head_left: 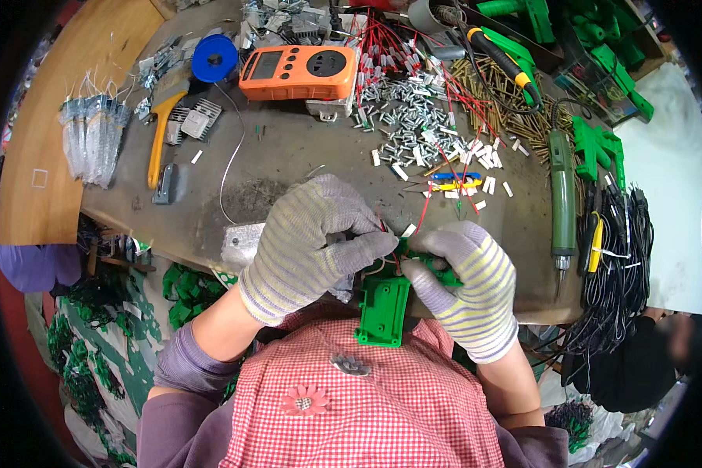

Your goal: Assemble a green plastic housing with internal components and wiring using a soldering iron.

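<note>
Both hands wear knitted gloves, grey with pale yellow stripes and a ribbed weave. The left hand (312, 246) has its grip pinched at thumb and forefinger on thin red and dark wires (384, 228), though the tiny ends are partly hidden by the fingertips. The right hand (469, 282) has its grip curled around part of a bright green moulded plastic housing (384, 313), thumb and fingers pressing on it. That housing sits between the hands at the near edge of the table (288, 148), its shallow rectangular tray, with raised walls and small corner bosses, hanging over a red-and-white checked apron (343, 425).

The table has a dull grey, stained, scuffed surface. Beyond the hands lie cutters with smooth blue and yellow handles (456, 182), beside a loose heap of small shiny metal cylinders (404, 121) and a pile of slender brass-coloured rods (483, 101). Farther left are a boxy orange plastic meter (299, 72), a round blue spool (215, 58), finned metal blocks (201, 118) and a yellow-handled brush (157, 148). On the right, a cylindrical green power screwdriver (561, 191) lies near a bundle of glossy black cables (618, 261).
</note>
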`<state>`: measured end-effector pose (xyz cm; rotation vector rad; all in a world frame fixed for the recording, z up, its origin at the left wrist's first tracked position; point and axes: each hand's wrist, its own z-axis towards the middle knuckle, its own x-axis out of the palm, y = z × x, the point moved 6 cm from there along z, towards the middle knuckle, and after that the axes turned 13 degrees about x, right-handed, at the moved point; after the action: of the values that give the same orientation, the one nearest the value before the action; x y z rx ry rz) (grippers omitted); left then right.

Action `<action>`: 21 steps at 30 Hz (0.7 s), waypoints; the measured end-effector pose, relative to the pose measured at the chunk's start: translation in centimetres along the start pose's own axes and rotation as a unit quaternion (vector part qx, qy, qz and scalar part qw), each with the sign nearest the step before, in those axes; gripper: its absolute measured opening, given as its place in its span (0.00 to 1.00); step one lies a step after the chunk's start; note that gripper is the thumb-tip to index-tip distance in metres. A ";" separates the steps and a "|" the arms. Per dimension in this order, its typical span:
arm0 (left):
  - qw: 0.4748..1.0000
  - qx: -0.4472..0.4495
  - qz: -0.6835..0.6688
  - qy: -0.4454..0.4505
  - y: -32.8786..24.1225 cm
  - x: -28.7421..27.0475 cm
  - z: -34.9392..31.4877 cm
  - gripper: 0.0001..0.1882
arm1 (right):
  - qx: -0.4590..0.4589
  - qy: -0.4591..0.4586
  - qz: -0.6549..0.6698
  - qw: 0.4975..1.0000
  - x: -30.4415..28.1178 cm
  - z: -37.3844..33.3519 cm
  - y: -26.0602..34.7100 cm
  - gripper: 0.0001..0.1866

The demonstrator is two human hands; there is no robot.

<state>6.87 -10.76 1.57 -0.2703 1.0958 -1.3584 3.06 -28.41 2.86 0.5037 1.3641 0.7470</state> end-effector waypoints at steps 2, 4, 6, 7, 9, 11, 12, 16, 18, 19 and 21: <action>1.000 0.023 0.012 -0.001 -0.1 0.0 -0.1 0.08 | -0.018 0.006 -0.001 1.000 0.9 0.2 -0.1 0.11; 0.999 0.047 0.015 0.005 -0.1 0.0 0.0 0.09 | -0.049 0.008 0.003 0.999 1.5 0.5 0.1 0.11; 0.998 0.054 0.011 0.005 0.1 0.0 0.1 0.09 | -0.031 -0.003 0.007 0.999 1.3 0.2 -0.1 0.11; 0.998 0.062 0.007 0.007 0.1 0.1 0.1 0.09 | -0.012 -0.015 0.010 1.000 1.1 0.0 -0.3 0.10; 0.999 0.043 0.004 -0.006 -0.1 0.1 0.2 0.09 | -0.004 -0.028 0.024 0.999 0.8 -0.4 -0.7 0.11; 1.000 0.025 0.000 -0.016 0.1 0.0 0.1 0.09 | 0.013 -0.037 0.003 0.999 0.3 -0.7 -1.2 0.11; 0.999 0.035 0.005 -0.009 0.1 0.2 0.1 0.09 | 0.016 -0.031 -0.006 0.999 0.2 -0.8 -1.3 0.11; 0.998 -0.023 0.021 0.047 0.2 0.9 0.9 0.09 | 0.005 -0.059 -0.020 0.998 0.3 -0.9 -1.2 0.11; 0.998 -0.003 0.040 0.049 0.3 1.9 1.1 0.09 | 0.024 -0.059 -0.042 0.997 0.4 -0.7 -1.3 0.10; 0.997 0.017 0.061 0.051 0.2 2.3 1.2 0.10 | 0.023 -0.058 -0.041 0.997 0.5 -0.7 -1.3 0.10; 0.996 0.027 0.069 0.043 -0.1 2.1 1.1 0.08 | 0.013 -0.062 -0.036 0.997 0.4 -0.7 -1.3 0.11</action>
<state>7.34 -13.09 1.21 -0.0957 1.1266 -1.2828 2.59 -29.11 1.56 0.5114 1.2713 0.6296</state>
